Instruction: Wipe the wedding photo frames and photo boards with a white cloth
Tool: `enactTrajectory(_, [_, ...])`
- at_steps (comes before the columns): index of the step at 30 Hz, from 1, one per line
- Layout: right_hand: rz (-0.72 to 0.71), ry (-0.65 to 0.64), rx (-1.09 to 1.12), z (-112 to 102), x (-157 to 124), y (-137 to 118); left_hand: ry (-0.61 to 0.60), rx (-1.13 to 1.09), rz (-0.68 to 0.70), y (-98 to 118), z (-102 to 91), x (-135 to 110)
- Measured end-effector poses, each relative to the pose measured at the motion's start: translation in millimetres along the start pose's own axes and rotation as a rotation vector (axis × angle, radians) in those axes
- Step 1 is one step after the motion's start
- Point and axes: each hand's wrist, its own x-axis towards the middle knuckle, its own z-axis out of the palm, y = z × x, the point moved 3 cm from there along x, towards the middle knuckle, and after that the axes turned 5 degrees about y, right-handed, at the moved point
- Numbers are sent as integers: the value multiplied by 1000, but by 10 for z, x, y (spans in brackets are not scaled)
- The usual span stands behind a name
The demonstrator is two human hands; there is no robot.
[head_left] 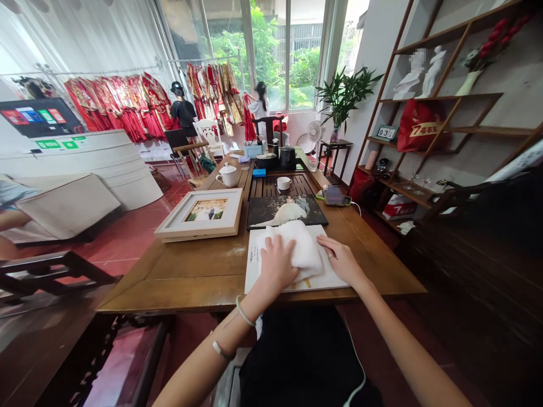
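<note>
My left hand lies on a folded white cloth, its fingers bent and pressed into the fabric. Beneath the cloth is a white board with small dark print on its left side and a yellowish mark near the front edge. My right hand rests on the board's right side, fingers stretched out flat, beside the cloth. Just beyond, a dark picture panel with a pale dress on it touches or nearly touches the board. A framed photo in a pale wooden frame lies to the left.
On the wooden table stand a lidded white teapot, a white cup on a slatted tea tray, a blue box and a phone with a cable. Shelves rise at right. Two people are near the clothes racks.
</note>
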Motion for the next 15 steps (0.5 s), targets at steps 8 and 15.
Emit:
enactTrajectory(8, [8, 15, 34, 2, 3, 4, -61, -28, 102, 181, -8, -630])
enactTrajectory(15, [8, 0, 18, -5, 8, -2, -43, -79, 119, 48, -19, -215])
